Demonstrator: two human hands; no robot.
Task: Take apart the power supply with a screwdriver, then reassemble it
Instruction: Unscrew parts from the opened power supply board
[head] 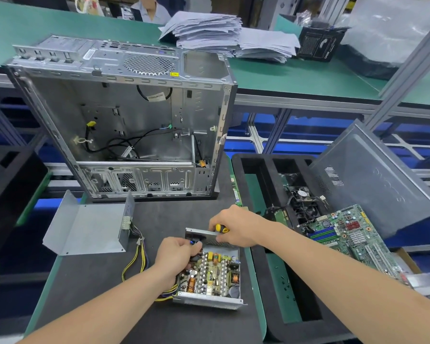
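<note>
On our right hand (236,228) the fingers (216,223) are clamped round the yellow-and-black handle of the screwdriver (221,228), held at the far wall of the power supply (216,276). On our left hand (175,255) the fingers (195,247) pinch a small blue part (192,242) in its far left corner. The opened power supply sits near us on the dark surface (134,306), with its cover (90,229) to the left and the computer case (124,115) beyond.

Power supply (209,301): perforated bare-metal housing, dull sheen. Cover (90,228), left of it: smooth matt grey sheet metal. Mat (104,289), beneath it: dark, matt.
</note>
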